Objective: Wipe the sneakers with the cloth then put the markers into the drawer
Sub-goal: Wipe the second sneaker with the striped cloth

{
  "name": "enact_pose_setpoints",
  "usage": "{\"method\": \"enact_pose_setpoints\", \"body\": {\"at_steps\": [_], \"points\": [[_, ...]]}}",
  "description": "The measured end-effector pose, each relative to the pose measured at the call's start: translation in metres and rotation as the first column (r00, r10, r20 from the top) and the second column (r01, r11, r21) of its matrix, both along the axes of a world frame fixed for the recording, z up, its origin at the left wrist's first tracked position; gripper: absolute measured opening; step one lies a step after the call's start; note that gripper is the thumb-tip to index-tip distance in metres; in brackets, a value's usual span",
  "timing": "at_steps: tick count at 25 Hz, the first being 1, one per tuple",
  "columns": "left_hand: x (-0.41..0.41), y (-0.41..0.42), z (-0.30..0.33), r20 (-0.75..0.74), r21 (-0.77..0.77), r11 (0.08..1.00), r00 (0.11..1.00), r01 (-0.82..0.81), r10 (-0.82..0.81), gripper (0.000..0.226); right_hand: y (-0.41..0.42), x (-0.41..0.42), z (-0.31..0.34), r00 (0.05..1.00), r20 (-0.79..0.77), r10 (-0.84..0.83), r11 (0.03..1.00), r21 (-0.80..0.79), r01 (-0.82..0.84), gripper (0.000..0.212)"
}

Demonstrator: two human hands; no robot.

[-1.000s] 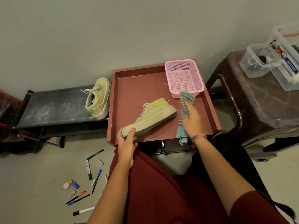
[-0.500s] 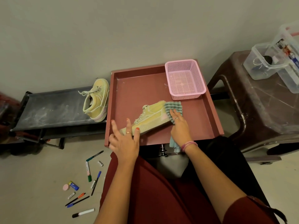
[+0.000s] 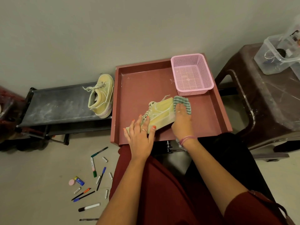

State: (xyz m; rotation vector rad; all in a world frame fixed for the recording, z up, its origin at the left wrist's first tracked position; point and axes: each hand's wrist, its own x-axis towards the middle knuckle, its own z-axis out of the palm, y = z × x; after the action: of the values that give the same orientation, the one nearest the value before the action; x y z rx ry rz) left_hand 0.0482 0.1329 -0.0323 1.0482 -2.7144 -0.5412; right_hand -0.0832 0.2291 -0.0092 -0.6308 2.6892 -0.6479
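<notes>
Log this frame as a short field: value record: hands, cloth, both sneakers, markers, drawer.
left hand: fingers spread flat, pressing the toe end of the sneaker in the drawer
right hand: presses the cloth against that sneaker's heel end
second sneaker: on the black rack, left of the drawer, untouched
drawer: red-brown, open, holds the sneaker and a pink basket
markers: scattered on the floor at lower left, none in the drawer
stage: wiping under way, markers not yet started

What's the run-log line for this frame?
step: wiping sneaker in drawer | left hand: steadies toe | right hand: presses cloth on heel | markers: on floor
</notes>
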Motion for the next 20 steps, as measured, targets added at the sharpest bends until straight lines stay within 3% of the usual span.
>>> {"method": "enact_pose_setpoints", "body": {"at_steps": [4,6,8,10,13,15,17,20], "points": [[-0.003,-0.003,0.003,0.005,0.010,1.000,1.000,-0.012,0.012,0.068,-0.012,0.049,-0.001,0.889,-0.178,0.422,0.906,0.078,-0.415,0.057],[-0.002,-0.002,0.006,0.015,0.029,1.000,1.000,-0.007,0.007,0.068,-0.007,0.049,-0.009,0.813,-0.245,0.528,0.848,0.090,-0.523,0.058],[-0.001,-0.002,0.007,0.024,0.054,0.999,1.000,-0.007,0.006,0.057,-0.004,0.033,-0.018,0.807,-0.343,0.482,0.873,0.108,-0.475,0.059],[0.000,-0.004,0.007,0.041,0.077,0.997,0.999,0.001,-0.004,0.050,0.000,0.012,-0.020,0.885,-0.325,0.333,0.943,0.128,-0.307,0.060],[0.003,-0.003,0.006,0.049,0.082,0.996,0.998,0.025,-0.030,0.056,0.010,-0.027,-0.014,0.986,-0.036,0.165,0.986,0.013,-0.164,0.085],[0.004,0.001,0.005,0.033,0.058,0.998,0.999,0.031,-0.033,0.065,0.016,-0.041,-0.007,0.970,0.178,0.165,0.985,-0.086,-0.152,0.091],[0.005,0.002,0.003,0.015,0.039,0.999,1.000,0.025,-0.025,0.067,0.016,-0.036,-0.002,0.970,0.163,0.181,0.982,-0.076,-0.171,0.088],[0.002,0.001,0.002,-0.006,0.037,0.999,1.000,0.013,-0.013,0.067,0.005,-0.003,0.005,0.962,-0.018,0.273,0.961,0.046,-0.272,0.081]]}}
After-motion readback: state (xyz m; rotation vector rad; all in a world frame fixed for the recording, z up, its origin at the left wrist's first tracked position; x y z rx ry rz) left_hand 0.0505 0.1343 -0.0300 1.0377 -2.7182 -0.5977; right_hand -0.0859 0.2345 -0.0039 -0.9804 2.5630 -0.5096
